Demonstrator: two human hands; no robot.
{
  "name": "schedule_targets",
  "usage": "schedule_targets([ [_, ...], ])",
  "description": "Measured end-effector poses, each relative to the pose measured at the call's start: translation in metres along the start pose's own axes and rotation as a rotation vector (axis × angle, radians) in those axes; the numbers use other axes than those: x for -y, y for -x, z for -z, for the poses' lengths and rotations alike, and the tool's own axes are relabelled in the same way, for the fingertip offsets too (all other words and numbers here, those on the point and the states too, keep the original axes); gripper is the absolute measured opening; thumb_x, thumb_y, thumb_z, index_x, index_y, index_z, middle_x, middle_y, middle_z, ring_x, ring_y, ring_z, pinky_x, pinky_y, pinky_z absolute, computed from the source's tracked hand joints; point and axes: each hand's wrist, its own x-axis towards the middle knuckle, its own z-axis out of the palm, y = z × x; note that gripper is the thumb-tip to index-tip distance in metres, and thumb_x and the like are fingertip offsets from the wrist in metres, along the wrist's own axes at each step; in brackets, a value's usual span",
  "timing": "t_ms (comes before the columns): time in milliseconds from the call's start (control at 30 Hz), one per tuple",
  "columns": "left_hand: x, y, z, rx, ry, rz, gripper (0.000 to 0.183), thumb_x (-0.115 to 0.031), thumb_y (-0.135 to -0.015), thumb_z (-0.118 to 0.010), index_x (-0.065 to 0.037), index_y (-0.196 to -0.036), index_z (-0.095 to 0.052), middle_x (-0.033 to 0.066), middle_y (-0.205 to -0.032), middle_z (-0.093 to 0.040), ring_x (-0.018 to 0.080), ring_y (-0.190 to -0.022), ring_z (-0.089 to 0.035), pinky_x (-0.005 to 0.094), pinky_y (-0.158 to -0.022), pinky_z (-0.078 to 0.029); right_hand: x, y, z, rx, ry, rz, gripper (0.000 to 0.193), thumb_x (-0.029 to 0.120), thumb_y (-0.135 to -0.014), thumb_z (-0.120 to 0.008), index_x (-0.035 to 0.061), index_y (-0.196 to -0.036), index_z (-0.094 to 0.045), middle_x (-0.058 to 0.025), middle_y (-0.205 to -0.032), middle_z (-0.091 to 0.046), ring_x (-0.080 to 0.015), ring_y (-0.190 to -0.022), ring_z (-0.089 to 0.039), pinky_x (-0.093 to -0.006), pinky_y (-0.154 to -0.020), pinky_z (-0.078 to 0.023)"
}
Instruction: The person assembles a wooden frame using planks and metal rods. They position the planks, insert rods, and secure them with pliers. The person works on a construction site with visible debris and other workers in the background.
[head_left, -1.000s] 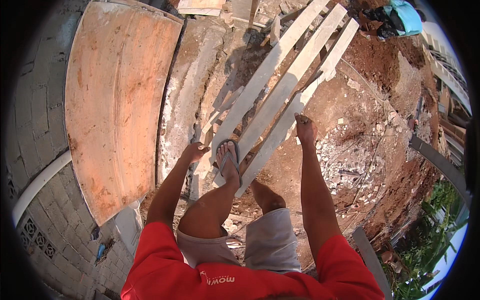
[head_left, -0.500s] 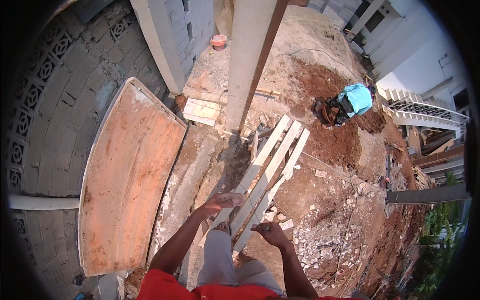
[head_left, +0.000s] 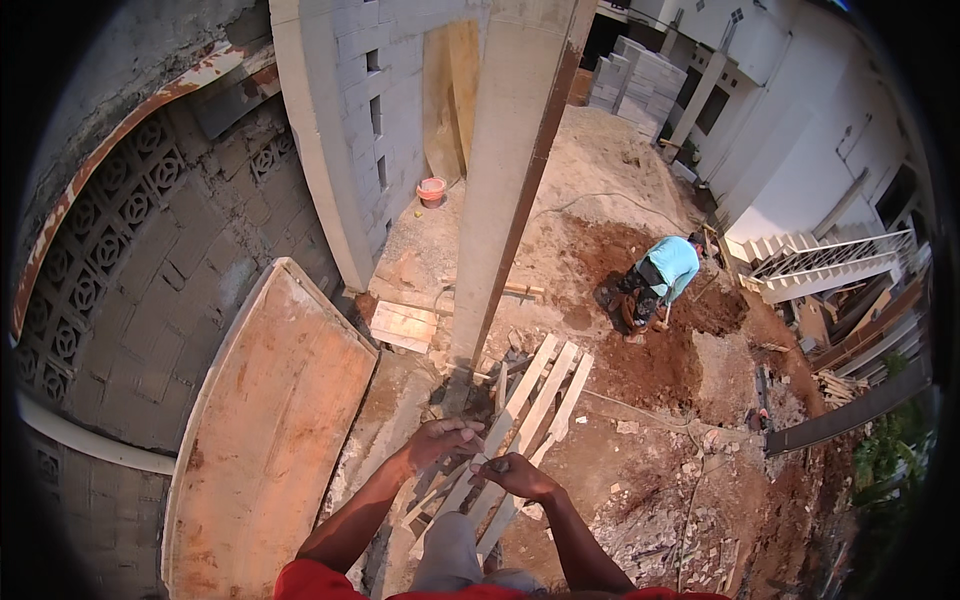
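Both of my hands are close together over a rack of pale wooden planks, which slants away in front of me. My left hand is raised with its thumb and fingers pinched. Just to its right and slightly nearer, my right hand is closed, fingertips almost touching the left hand. A thin wire-like strand seems to run between them, too fine to follow clearly. Below the hands, my bent knee overlaps the near end of the planks.
A large, stained wooden panel leans at the left. A concrete column stands beyond the planks. Further right, a co-worker in a turquoise top bends over dug red soil. Broken rubble covers ground at the lower right; a red bucket stands farther back.
My hands have come together; the right moved left toward the left hand. The view has tilted up, showing more of the background. The co-worker's posture has shifted.
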Motion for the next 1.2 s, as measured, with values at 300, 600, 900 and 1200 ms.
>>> schedule_targets([
  [300,-0.043,0.054,-0.088,-0.399,0.280,-0.157,0.040,-0.025,-0.105,-0.065,0.002,-0.134,-0.061,0.0118,-0.110,-0.071,0.0240,-0.103,-0.073,0.0375,-0.097,-0.058,0.074,0.090,0.009,-0.353,-0.163,0.131,0.030,0.030,-0.103,-0.070,0.0039,-0.117,-0.075,-0.0065,-0.096,-0.074,-0.0175,-0.091,-0.064,-0.0353,-0.086,-0.053],
  [600,-0.215,0.021,-0.123,-0.445,0.281,-0.411,0.047,-0.028,-0.106,-0.064,0.003,-0.141,-0.059,0.0132,-0.107,-0.068,0.0254,-0.095,-0.073,0.0413,-0.085,-0.063,0.147,0.115,0.055,-0.331,-0.159,0.418,0.028,0.027,-0.103,-0.069,0.0031,-0.116,-0.075,-0.0061,-0.099,-0.072,-0.0125,-0.084,-0.063,-0.0315,-0.076,-0.054],
  [900,-0.297,-0.039,-0.142,-0.513,-0.083,-0.506,0.052,-0.031,-0.105,-0.067,0.006,-0.140,-0.059,0.0016,-0.081,-0.060,0.0186,-0.074,-0.069,0.0363,-0.074,-0.064,0.136,0.053,0.152,-0.224,-0.695,0.416,0.025,0.029,-0.103,-0.064,0.0083,-0.112,-0.075,0.0041,-0.072,-0.055,-0.0056,-0.055,-0.049,-0.0236,-0.047,-0.038],
  [1200,-0.395,-0.127,-0.196,-0.444,-0.393,-0.565,0.043,-0.027,-0.105,-0.066,0.003,-0.135,-0.066,0.0112,-0.089,-0.075,0.0176,-0.078,-0.075,0.0290,-0.072,-0.060,0.205,0.060,0.276,0.215,-0.251,0.593,0.030,0.033,-0.101,-0.070,0.0087,-0.118,-0.074,0.0069,-0.066,-0.048,-0.0033,-0.056,-0.042,-0.0232,-0.048,-0.030],
])
